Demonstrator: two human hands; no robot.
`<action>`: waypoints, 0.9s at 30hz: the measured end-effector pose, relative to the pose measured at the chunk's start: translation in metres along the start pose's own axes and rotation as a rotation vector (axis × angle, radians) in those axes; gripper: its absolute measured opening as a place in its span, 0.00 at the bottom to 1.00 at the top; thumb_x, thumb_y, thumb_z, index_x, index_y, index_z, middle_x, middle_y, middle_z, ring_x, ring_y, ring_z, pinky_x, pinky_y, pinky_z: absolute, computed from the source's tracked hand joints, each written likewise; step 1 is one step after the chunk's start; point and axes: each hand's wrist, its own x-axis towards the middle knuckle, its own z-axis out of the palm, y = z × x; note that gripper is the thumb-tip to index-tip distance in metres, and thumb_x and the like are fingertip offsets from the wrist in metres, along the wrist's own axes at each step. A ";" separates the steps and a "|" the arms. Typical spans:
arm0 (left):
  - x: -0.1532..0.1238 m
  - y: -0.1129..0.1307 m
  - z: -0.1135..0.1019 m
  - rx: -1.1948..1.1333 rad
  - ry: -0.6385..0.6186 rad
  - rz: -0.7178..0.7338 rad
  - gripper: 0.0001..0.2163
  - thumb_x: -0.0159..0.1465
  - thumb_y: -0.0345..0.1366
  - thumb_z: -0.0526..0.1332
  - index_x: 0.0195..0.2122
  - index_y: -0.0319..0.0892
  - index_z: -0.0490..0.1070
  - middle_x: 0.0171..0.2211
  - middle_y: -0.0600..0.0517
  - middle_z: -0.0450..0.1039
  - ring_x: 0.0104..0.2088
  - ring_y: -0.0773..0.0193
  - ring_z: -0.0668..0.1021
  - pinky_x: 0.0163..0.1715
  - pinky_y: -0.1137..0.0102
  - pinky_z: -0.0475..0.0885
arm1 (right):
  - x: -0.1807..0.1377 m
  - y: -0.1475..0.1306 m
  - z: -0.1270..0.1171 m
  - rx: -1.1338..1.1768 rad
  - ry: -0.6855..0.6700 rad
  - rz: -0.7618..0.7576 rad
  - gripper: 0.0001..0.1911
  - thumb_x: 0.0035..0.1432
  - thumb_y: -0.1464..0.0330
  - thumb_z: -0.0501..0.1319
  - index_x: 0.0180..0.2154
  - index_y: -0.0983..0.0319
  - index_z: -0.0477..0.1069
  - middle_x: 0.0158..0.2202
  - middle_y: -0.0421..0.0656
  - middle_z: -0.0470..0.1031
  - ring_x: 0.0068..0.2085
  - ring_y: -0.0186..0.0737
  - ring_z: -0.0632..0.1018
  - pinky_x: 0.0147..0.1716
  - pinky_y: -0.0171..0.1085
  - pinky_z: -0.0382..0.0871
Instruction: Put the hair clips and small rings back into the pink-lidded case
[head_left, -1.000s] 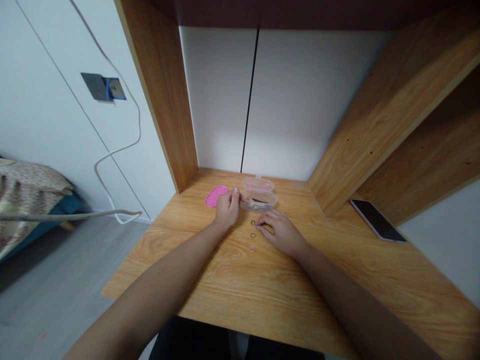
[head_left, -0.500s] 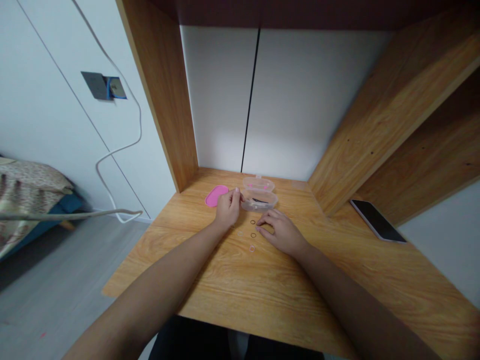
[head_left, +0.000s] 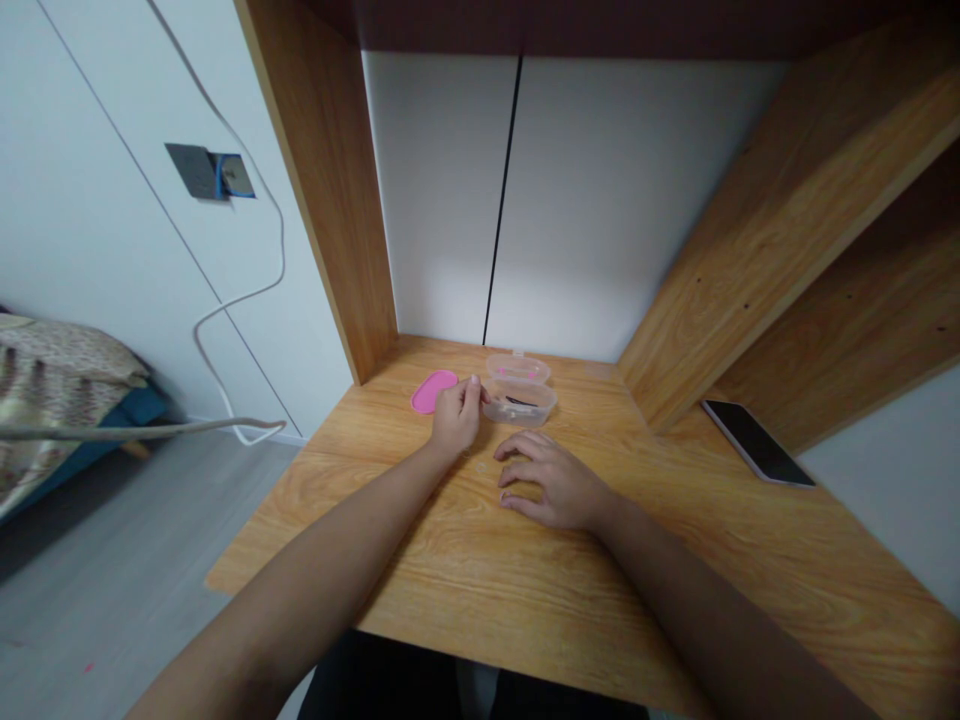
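Observation:
My left hand [head_left: 454,415] rests on the wooden desk [head_left: 465,580] with its fingers curled, thumb and fingertips pressed against the left end of a small clear plastic box [head_left: 520,401]. The box stands open, its clear lid [head_left: 517,368] hinged behind it, with dark small items inside. My right hand [head_left: 551,482] lies palm down just in front of the box, fingers spread flat on the desk. It covers the spot where the small rubber bands lay, and none of them shows.
A pink oval lid [head_left: 433,390] lies left of the box. A black phone [head_left: 757,440] lies on the right part of the desk. Wooden side panels rise at left and right. A white cable [head_left: 240,300] hangs at the wall on the left.
My right hand has slid left and toward me, spreading flat over the small rubber bands that were visible on the desk. My left hand has stayed at the box.

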 end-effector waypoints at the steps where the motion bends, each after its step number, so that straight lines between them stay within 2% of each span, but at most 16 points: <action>1: 0.000 0.000 0.000 0.000 -0.001 0.000 0.28 0.71 0.53 0.45 0.25 0.40 0.72 0.18 0.55 0.64 0.21 0.66 0.69 0.24 0.70 0.60 | 0.000 -0.001 0.001 0.009 -0.001 -0.003 0.05 0.59 0.64 0.66 0.37 0.56 0.77 0.49 0.46 0.74 0.52 0.47 0.74 0.52 0.48 0.68; 8: 0.000 -0.002 0.001 -0.012 -0.006 0.006 0.28 0.71 0.53 0.45 0.25 0.40 0.71 0.18 0.55 0.63 0.21 0.66 0.68 0.25 0.70 0.59 | 0.001 0.005 0.003 0.039 0.029 0.026 0.01 0.61 0.69 0.63 0.36 0.58 0.74 0.43 0.45 0.75 0.47 0.44 0.75 0.50 0.46 0.68; 13: 0.000 -0.002 0.000 -0.011 -0.013 0.006 0.27 0.72 0.52 0.45 0.25 0.40 0.71 0.17 0.55 0.62 0.21 0.67 0.68 0.24 0.71 0.59 | 0.000 0.015 0.002 -0.043 0.116 0.168 0.03 0.64 0.68 0.61 0.36 0.59 0.71 0.40 0.44 0.75 0.45 0.44 0.74 0.48 0.45 0.67; 21: -0.001 0.000 0.000 -0.014 -0.004 0.000 0.27 0.72 0.52 0.45 0.25 0.40 0.71 0.17 0.55 0.63 0.21 0.67 0.68 0.24 0.71 0.59 | -0.004 0.034 0.006 -0.168 0.192 0.382 0.04 0.63 0.67 0.61 0.35 0.59 0.72 0.37 0.45 0.74 0.42 0.45 0.73 0.44 0.44 0.68; 27: 0.000 0.000 0.000 -0.019 0.006 0.002 0.27 0.71 0.52 0.46 0.25 0.41 0.71 0.17 0.54 0.63 0.21 0.66 0.68 0.24 0.71 0.59 | -0.006 0.043 0.009 -0.129 0.213 0.416 0.05 0.63 0.67 0.60 0.35 0.59 0.74 0.35 0.44 0.76 0.39 0.44 0.75 0.42 0.42 0.69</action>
